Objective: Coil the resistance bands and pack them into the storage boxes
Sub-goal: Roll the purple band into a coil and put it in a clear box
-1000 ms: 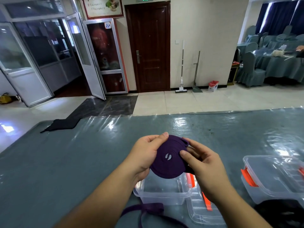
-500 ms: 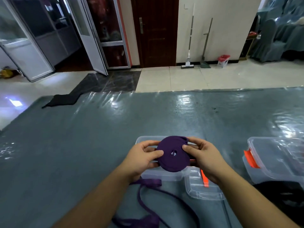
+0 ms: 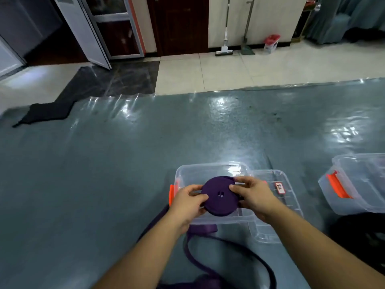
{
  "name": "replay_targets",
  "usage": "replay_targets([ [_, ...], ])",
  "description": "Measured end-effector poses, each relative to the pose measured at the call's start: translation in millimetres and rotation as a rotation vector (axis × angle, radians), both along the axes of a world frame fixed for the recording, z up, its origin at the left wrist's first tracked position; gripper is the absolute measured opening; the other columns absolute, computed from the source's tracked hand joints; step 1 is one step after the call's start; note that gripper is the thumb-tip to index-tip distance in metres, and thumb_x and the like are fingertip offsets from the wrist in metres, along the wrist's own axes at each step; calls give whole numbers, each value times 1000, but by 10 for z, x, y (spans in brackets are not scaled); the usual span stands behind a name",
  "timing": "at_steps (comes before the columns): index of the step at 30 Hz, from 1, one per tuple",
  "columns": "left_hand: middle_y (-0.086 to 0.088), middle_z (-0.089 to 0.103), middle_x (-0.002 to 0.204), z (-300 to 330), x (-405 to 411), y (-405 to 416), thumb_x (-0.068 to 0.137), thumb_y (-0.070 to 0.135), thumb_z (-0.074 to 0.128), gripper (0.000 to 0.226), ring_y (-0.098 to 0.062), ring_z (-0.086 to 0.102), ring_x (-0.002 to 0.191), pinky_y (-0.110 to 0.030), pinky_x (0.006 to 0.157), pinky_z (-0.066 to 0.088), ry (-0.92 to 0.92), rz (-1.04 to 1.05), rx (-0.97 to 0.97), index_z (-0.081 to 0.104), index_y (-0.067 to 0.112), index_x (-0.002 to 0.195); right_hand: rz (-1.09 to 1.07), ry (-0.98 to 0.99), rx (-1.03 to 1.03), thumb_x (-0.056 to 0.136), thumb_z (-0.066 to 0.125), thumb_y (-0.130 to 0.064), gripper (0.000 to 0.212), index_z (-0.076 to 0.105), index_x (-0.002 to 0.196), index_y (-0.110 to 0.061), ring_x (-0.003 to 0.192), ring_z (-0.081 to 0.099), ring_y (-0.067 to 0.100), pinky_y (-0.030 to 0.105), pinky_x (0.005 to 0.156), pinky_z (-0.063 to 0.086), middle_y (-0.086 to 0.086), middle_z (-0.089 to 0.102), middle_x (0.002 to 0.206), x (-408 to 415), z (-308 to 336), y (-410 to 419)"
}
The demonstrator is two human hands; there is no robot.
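Two hands hold a rolled-up purple band low in the middle of the frame, over an open clear box. Left hand and right hand each pinch one side. Another purple band lies loose at the bottom.

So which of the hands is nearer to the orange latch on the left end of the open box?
Left. The left hand sits right beside the orange latch, while the right hand grips the far side of the coiled purple band.
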State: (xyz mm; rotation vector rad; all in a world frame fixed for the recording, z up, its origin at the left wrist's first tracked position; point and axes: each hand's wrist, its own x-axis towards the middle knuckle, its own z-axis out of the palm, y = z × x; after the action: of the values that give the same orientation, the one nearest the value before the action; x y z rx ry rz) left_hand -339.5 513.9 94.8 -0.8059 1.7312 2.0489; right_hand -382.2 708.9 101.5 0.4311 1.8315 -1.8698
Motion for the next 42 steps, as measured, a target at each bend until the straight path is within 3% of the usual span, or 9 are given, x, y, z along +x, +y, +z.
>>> replay_targets([
  [2, -5, 74, 102, -129, -112, -32, 96, -6, 59, 27, -17, 73, 83, -25, 65, 58, -35, -18, -12, 69, 14, 110, -25, -20, 12, 94, 67, 5, 15, 70, 100, -9, 67, 76, 21, 34, 56, 62, 7, 79, 80, -78, -78, -54],
  [8, -7, 73, 112, -572, -352, -81, 93, -8, 61, 34, -26, 74, 101, -36, 79, 64, -113, -39, -83, 65, 12, 120, -23, -80, 132, 96, 64, 6, 19, 73, 104, -9, 61, 72, 10, 24, 51, 56, 5, 75, 83, -285, -441, -187],
  [13, -2, 71, 110, -874, -506, -58, 91, -2, 67, 35, -22, 73, 96, -38, 77, 65, -176, -113, -231, 64, 15, 121, 50, -50, 417, 93, 71, -2, 23, 74, 115, -8, 81, 71, 17, 27, 72, 59, 1, 75, 92, -461, -780, -206],
  [17, 1, 73, 102, -1093, -631, -15, 86, 2, 66, 38, -21, 73, 92, -44, 82, 64, -246, -160, -356, 65, 22, 118, 128, -85, 561, 91, 73, -12, 27, 75, 118, -10, 98, 73, 25, 42, 96, 58, 5, 78, 104, -582, -1051, -279],
  [21, 0, 73, 102, -1220, -719, 28, 87, 10, 62, 30, -22, 70, 91, -34, 79, 61, -298, -178, -539, 66, 25, 113, 201, -103, 668, 93, 71, -18, 29, 74, 122, -12, 108, 70, 29, 40, 98, 55, 10, 76, 115, -678, -1231, -355],
  [26, -4, 71, 120, -1402, -846, 122, 93, 14, 62, 30, -25, 67, 108, -35, 95, 54, -333, -241, -608, 68, 20, 122, 249, -96, 761, 93, 69, -17, 28, 75, 120, -12, 113, 69, 33, 40, 100, 53, 15, 76, 116, -753, -1418, -356],
  [31, -5, 74, 119, -1544, -943, 132, 91, 12, 61, 31, -27, 69, 110, -39, 99, 54, -351, -264, -693, 72, 22, 118, 224, -92, 763, 94, 70, -17, 31, 73, 125, -12, 118, 68, 32, 37, 101, 52, 15, 74, 122, -788, -1501, -393],
  [34, -5, 73, 115, -1600, -954, 131, 90, 11, 61, 30, -28, 69, 105, -39, 92, 56, -348, -286, -733, 69, 23, 116, 212, -102, 751, 93, 71, -16, 30, 74, 123, -13, 117, 68, 31, 37, 102, 51, 14, 75, 122, -779, -1552, -403],
  [42, -9, 52, 125, -1549, -910, 210, 89, 20, 58, 30, -30, 60, 108, -42, 93, 49, -196, -484, -910, 54, 25, 118, 242, -40, 779, 92, 69, -12, 27, 77, 117, -14, 111, 70, 28, 28, 94, 49, 9, 77, 116, -788, -1545, -401],
])
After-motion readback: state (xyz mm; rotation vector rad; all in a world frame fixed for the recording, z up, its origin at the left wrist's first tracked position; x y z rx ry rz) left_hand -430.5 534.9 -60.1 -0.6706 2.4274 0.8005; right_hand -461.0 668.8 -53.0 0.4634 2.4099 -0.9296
